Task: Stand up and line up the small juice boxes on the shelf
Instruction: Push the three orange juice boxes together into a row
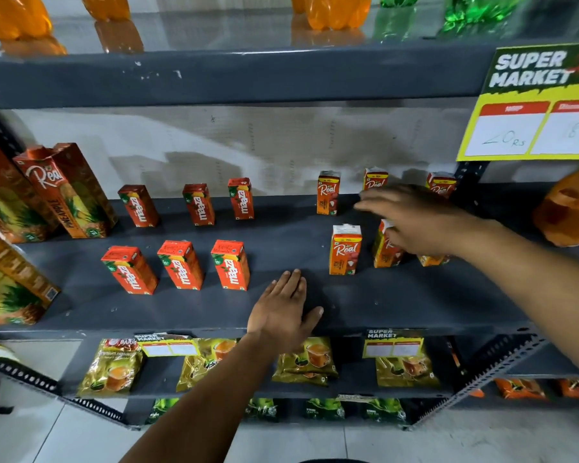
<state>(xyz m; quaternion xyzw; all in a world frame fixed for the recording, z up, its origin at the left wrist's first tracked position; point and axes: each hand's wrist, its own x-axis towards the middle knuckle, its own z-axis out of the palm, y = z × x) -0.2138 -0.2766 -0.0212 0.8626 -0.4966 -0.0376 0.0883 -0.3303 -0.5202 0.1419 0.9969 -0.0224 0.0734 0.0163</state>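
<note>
12 small juice boxes (344,250) stand on the grey shelf (281,235). The left hand (283,312) lies flat. The right hand (411,222) reaches over some boxes.

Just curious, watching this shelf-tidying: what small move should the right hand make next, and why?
Probably close the right hand on the Real box beneath it and square it with the front Real box. The hand hovers open above it, and the left hand lies flat on the shelf.
</note>
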